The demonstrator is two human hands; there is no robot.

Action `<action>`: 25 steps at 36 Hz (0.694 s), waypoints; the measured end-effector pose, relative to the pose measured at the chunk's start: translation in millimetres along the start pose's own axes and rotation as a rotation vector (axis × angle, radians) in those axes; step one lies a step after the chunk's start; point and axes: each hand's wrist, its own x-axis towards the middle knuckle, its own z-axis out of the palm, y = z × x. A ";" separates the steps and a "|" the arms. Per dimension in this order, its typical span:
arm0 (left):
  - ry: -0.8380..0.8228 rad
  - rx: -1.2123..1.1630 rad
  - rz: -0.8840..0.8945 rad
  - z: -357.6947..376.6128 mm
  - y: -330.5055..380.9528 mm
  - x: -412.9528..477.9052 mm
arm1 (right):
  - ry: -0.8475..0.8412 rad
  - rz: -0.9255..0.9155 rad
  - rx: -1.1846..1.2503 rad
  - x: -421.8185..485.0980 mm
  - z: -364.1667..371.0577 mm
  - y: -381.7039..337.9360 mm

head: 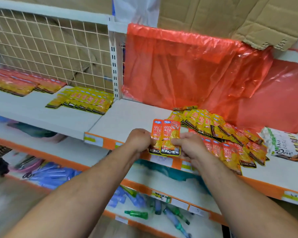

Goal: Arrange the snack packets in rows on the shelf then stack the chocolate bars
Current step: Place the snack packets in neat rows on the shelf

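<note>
left hand point(141, 140) and right hand point(187, 147) tight on two snack packets point(169, 133), rear one half hidden

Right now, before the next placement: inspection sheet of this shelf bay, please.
Surface: white shelf, orange front edge, partly bare.
Job's things: two KONCHEW packets held upright; loose packet pile at right; tidy packet row on left bay; Dove chocolate bars far right.
Clutter: red plastic bag draped behind pile.
Grippers: left hand and right hand both pinch the held packets' lower edges.
Cables: nothing seen.
Surroundings: wire mesh back, cardboard above, lower shelves with green and blue items.
</note>
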 end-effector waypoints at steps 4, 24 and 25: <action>0.049 -0.021 -0.001 -68.6 -7.1 -0.4 | -0.030 -0.045 -0.032 -2.6 61.8 -16.3; 0.323 -0.104 -0.009 -324.5 -60.4 0.6 | -0.329 -0.148 -0.160 -10.7 315.8 -77.8; 0.330 -0.104 -0.011 -331.2 -61.6 2.1 | -0.341 -0.154 -0.173 -8.5 323.4 -79.7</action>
